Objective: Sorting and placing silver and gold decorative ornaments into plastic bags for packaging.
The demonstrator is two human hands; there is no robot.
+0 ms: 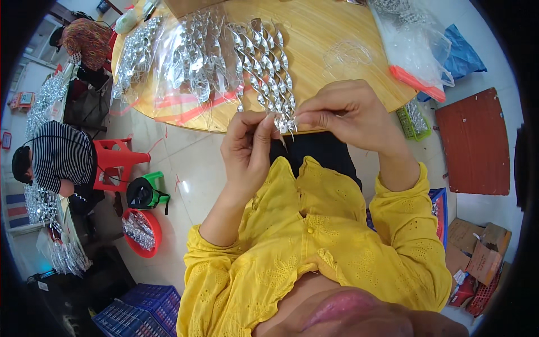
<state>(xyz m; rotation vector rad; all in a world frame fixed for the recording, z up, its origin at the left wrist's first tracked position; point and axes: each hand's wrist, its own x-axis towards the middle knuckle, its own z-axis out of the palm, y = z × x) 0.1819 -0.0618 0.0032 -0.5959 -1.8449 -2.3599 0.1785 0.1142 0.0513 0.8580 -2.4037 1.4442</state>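
Observation:
Several shiny silver spiral strips [266, 73] lie side by side on the round wooden table, their near ends gathered at its front edge. My left hand [250, 143] is closed in a pinch at those ends, thumb against forefinger. From the other side my right hand [351, 115] pinches too, its thumb and fingertips touching the bunched ends. Whatever is between the right fingertips is too small to make out. A small round silver piece and a thin loose end show between the two hands.
Clear plastic bags [196, 62] of silver spirals lie at the left of the wooden table [314, 33]. Clear thread [348, 53] lies loosely coiled at right. Two people sit working at the left, near a red stool [115, 163], green stool [157, 188] and red basin [154, 247].

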